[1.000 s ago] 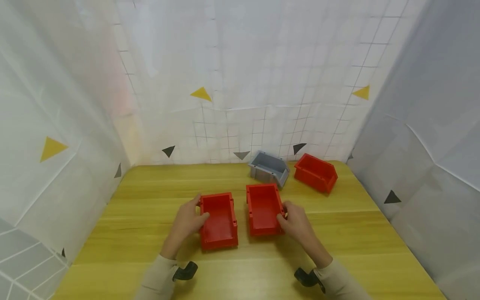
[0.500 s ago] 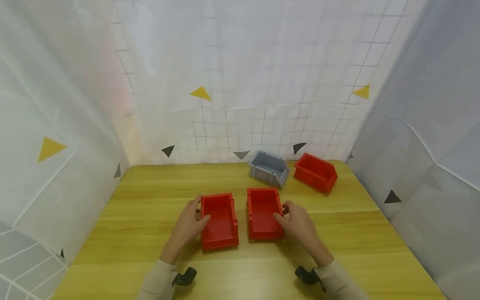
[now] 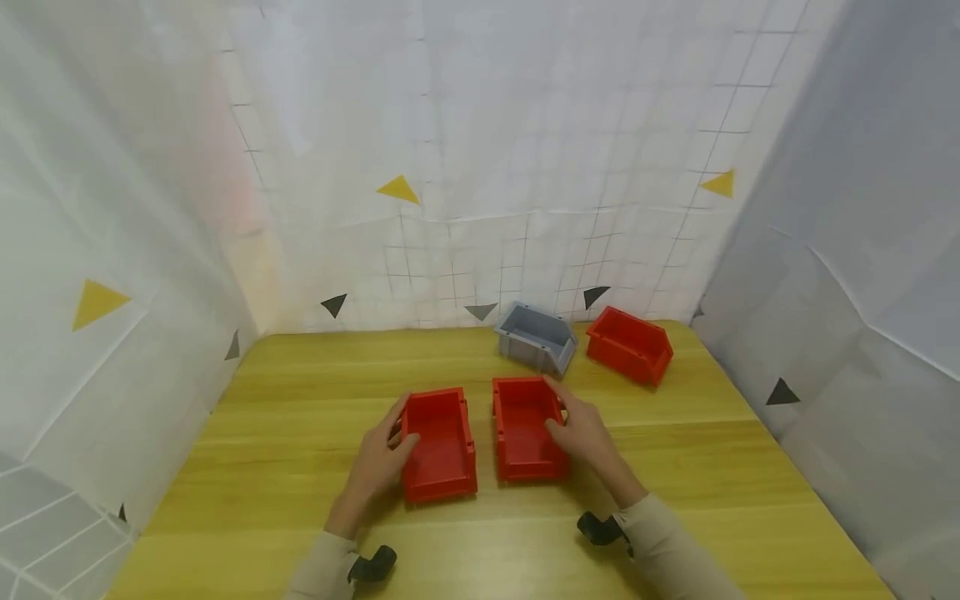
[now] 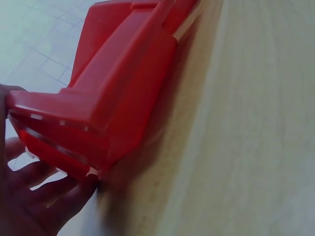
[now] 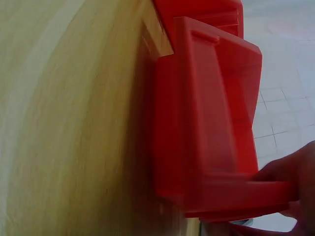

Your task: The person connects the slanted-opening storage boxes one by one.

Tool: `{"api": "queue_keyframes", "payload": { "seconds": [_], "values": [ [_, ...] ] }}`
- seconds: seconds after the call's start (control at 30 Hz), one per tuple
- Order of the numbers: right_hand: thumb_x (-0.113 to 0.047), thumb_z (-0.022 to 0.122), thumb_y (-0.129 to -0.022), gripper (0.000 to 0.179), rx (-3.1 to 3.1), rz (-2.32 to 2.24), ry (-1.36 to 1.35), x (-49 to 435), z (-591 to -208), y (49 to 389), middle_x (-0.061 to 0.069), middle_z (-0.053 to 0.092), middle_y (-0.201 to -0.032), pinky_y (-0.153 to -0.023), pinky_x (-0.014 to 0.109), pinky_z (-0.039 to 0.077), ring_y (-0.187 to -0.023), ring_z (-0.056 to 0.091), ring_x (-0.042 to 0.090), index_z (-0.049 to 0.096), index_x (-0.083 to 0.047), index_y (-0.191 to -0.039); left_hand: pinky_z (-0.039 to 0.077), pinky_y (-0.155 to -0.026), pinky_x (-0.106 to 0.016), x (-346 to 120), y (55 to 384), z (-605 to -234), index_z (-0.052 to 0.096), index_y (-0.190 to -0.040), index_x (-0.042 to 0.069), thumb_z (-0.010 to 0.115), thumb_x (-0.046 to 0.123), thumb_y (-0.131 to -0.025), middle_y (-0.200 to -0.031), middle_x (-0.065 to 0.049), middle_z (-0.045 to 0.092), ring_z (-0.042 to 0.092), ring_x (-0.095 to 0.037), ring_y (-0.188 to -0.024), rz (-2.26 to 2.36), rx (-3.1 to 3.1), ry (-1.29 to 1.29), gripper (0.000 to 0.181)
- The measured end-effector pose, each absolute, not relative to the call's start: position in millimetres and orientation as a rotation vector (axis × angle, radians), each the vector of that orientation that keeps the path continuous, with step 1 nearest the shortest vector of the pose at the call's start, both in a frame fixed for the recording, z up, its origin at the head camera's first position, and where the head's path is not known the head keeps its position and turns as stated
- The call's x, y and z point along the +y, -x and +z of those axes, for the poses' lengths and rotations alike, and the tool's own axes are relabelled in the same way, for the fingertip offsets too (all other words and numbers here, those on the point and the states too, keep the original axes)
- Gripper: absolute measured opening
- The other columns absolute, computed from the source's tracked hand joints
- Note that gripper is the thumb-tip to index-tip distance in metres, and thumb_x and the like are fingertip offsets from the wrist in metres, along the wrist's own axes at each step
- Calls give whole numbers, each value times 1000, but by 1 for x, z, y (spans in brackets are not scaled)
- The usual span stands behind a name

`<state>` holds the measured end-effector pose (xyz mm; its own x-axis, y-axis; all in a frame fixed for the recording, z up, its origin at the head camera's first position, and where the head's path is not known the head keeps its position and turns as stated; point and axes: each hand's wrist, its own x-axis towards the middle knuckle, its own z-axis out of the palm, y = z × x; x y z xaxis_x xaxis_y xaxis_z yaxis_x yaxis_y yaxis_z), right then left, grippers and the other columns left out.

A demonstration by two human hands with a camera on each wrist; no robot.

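Observation:
Two red storage bins lie side by side on the wooden table, a narrow gap between them. My left hand [image 3: 378,458] holds the left red bin [image 3: 438,450] by its left wall. Its thumb is over the rim, and in the left wrist view the fingers [image 4: 64,196] are along the outside of that wall. The right red bin [image 3: 525,429] has its right wall between the thumb and fingers of my right hand [image 3: 588,429]. The right index finger reaches the bin's far right corner. Both bins show bare insides in the head view.
Behind the right red bin stands a grey storage bin [image 3: 536,337], turned at an angle. To its right is another red bin [image 3: 630,344]. White sheeting [image 3: 480,150] with triangle marks encloses the back and sides of the table [image 3: 285,433].
The right red bin has come slightly nearer and straightened. My right index finger has moved up to its far corner. The left bin has barely moved; the bins behind stay put.

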<state>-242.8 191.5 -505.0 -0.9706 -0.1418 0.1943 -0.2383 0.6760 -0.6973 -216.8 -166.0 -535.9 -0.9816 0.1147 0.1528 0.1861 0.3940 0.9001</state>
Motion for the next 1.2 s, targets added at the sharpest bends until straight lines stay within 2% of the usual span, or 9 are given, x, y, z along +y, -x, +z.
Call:
{"api": "queue_keyframes", "payload": {
  "seconds": [0.07,0.2,0.5,0.63,0.9,1.1,1.2],
  "values": [
    [-4,66,-88,70,-2727,1187,-316,190,-504,243,22,70,-116,-55,34,51,-60,58,20,49,-8,-155,50,-98,-53,-166,216,-536,37,-163,31,66,12,-100,-154,-17,49,56,-42,-131,-1690,-2548,262,72],
    [-4,65,-87,67,-2679,1176,-301,187,-496,241,20,70,-112,-47,31,42,-51,49,17,53,-9,-153,51,-97,-54,-164,216,-537,38,-163,31,65,11,-101,-153,-18,50,58,-42,-128,-1706,-2517,265,71],
    [-6,65,-88,67,-2668,1175,-331,168,-466,232,18,70,-119,-55,34,52,-60,58,18,52,-11,-153,48,-100,-58,-163,218,-541,39,-163,27,63,10,-101,-155,-16,48,55,-44,-131,-1696,-2478,275,69],
    [-7,65,-89,68,-2677,1168,-358,164,-462,231,18,69,-120,-53,33,51,-59,56,18,51,-11,-155,46,-101,-60,-161,217,-542,38,-163,26,62,10,-101,-154,-18,49,55,-45,-130,-1704,-2463,270,68],
    [-5,64,-89,67,-2695,1136,-322,172,-460,229,19,69,-118,-52,35,48,-55,51,19,51,-10,-154,46,-104,-57,-147,223,-549,35,-164,33,59,17,-104,-155,-12,49,56,-39,-131,-1754,-2465,307,67],
    [-6,65,-89,66,-2695,1160,-380,163,-458,233,19,68,-115,-51,35,48,-56,52,19,51,-10,-154,43,-106,-59,-153,215,-538,36,-164,28,59,14,-104,-157,-16,46,53,-43,-133,-1762,-2451,277,66],
    [-5,66,-88,66,-2696,1154,-402,157,-459,234,17,69,-110,-50,34,46,-53,49,19,53,-10,-153,43,-107,-58,-159,214,-544,35,-164,29,60,16,-104,-159,-11,44,53,-40,-134,-1756,-2455,249,67]
  ]
}}
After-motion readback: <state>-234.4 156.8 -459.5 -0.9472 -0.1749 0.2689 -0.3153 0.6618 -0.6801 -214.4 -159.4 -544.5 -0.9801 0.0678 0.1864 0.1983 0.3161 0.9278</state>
